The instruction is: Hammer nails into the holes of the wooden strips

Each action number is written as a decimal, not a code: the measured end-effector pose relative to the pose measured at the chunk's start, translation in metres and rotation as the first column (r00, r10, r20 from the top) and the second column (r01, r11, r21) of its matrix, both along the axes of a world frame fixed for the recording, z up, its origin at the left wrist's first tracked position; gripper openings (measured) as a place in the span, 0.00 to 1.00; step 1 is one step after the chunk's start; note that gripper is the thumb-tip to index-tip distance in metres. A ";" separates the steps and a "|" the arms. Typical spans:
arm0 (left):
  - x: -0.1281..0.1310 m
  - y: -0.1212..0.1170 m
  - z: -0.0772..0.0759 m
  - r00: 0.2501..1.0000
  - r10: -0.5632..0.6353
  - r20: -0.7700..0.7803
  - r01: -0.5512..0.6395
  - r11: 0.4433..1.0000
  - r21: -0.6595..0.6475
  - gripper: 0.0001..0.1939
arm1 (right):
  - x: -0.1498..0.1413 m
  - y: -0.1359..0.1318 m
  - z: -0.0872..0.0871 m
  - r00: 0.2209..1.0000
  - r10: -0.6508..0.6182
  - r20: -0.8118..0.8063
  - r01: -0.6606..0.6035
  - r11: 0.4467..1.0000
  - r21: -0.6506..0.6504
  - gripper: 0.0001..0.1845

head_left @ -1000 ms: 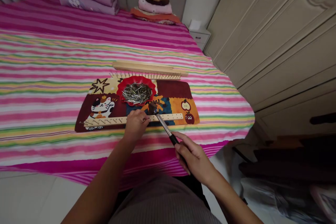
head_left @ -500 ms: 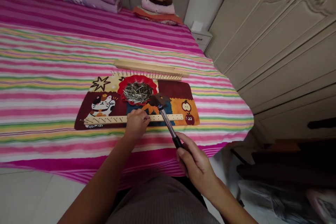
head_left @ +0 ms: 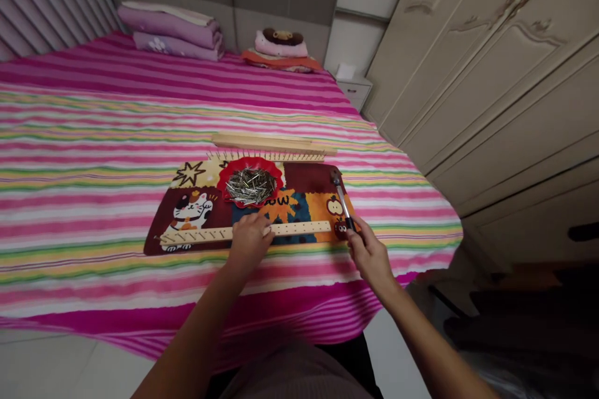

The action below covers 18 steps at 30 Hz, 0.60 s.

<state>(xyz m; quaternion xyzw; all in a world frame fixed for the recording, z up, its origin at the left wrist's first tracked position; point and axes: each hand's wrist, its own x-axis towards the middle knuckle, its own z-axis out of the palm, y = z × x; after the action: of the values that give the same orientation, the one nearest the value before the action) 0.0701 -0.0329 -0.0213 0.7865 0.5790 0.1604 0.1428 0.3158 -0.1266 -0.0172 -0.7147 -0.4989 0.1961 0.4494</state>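
My left hand (head_left: 250, 238) is closed over the middle of a pale wooden strip (head_left: 299, 229), its fingertips pressed together at the strip. Whether a nail is between them is too small to tell. Left of the hand, several slanted nails (head_left: 191, 235) stick up from the strip; to the right it shows small dark holes. My right hand (head_left: 372, 255) is wrapped round the dark grip of a hammer (head_left: 345, 202), whose head rests at or just over the mat's right end. Beyond the strip, a red scalloped bowl (head_left: 225, 190) holds a heap of nails (head_left: 251, 186).
A patterned mat (head_left: 309, 177) lies under strip and bowl on a striped bedspread (head_left: 93, 199). Behind the bowl are another strip with upright nails (head_left: 276, 156) and plain wooden strips (head_left: 262, 140). Folded bedding (head_left: 173, 31) sits at the back; a wardrobe (head_left: 468, 75) stands right.
My right hand has carried the hammer to the right, away from above the strip to the mat's right end. My left hand stays on the strip. The view has tilted up slightly.
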 end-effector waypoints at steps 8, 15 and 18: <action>-0.030 0.011 0.029 0.996 -0.040 0.081 0.034 0.997 0.076 0.17 | 0.053 0.035 -0.053 0.865 0.019 0.501 0.145 0.947 -0.287 0.25; -0.044 0.075 0.041 0.956 0.159 -0.245 -0.147 0.987 0.064 0.14 | 0.049 0.033 -0.058 0.846 0.067 0.530 0.138 0.931 -0.338 0.25; -0.032 0.091 0.038 0.923 0.112 -0.369 -0.118 0.993 0.007 0.12 | 0.048 0.033 -0.058 0.848 0.064 0.527 0.139 0.932 -0.336 0.25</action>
<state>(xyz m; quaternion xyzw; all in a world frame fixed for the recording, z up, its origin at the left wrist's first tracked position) 0.0381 0.0578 0.0167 0.7662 0.6419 0.0134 0.0280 0.3643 -0.0936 -0.0747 -0.8208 -0.5440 0.0711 0.1592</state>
